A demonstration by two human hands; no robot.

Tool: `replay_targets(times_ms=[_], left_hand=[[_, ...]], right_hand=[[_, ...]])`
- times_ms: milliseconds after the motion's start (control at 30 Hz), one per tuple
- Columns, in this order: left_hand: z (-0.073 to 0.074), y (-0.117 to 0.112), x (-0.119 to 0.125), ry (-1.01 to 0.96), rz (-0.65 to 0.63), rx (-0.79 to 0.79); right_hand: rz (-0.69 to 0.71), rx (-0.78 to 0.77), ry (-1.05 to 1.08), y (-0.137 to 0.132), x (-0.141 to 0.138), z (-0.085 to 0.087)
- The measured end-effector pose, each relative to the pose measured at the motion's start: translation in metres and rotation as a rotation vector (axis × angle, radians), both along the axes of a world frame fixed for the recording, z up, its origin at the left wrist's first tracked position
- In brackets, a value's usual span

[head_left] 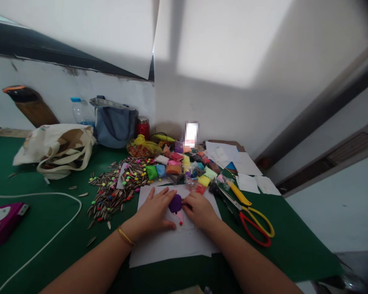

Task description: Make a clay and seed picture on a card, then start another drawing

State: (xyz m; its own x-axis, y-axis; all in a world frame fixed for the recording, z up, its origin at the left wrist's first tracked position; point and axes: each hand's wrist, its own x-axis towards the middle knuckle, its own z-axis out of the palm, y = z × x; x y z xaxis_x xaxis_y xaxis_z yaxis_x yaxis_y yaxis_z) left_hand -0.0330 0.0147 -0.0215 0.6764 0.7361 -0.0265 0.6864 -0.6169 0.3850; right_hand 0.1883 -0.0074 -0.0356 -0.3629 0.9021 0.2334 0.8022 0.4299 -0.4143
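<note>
I see my left hand (155, 212) lying flat with its fingers spread on the white paper (171, 245), its fingertips touching the purple clay lump (175, 203). The lump sits on the sheet between both hands. My right hand (200, 210) curls against its other side, though I cannot tell if it pinches; the scissors (253, 218) lie just right.

place: a craft table in a plain room
surface: green table cover (33, 228)
supplies: small bags of coloured clay (184, 167), scissors (248, 212), white paper sheets (245, 167)
belongings: canvas tote (55, 149), grey bag (115, 124), water bottle (79, 111)
walls: bare white
</note>
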Motion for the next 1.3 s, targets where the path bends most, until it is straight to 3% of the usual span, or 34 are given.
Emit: replay_targets(times_ms=[267, 433, 533, 733, 1300], left_hand=[[0.002, -0.001, 0.0, -0.017, 0.004, -0.01], [0.001, -0.001, 0.0, -0.01, 0.002, -0.01], [0.0, 0.0, 0.0, -0.008, 0.0, 0.0], [0.0, 0.0, 0.0, -0.003, 0.004, -0.002], [0.004, -0.001, 0.0, 0.002, 0.008, -0.016]], right_hand=[[0.021, -0.026, 0.085, 0.001, 0.009, 0.004], [0.224, -0.059, 0.007, -0.002, 0.031, 0.022], [0.275, -0.063, -0.051, -0.004, 0.033, 0.03], [0.263, -0.06, -0.142, -0.007, 0.027, 0.032], [0.216, -0.122, -0.085, -0.006, 0.03, 0.032]])
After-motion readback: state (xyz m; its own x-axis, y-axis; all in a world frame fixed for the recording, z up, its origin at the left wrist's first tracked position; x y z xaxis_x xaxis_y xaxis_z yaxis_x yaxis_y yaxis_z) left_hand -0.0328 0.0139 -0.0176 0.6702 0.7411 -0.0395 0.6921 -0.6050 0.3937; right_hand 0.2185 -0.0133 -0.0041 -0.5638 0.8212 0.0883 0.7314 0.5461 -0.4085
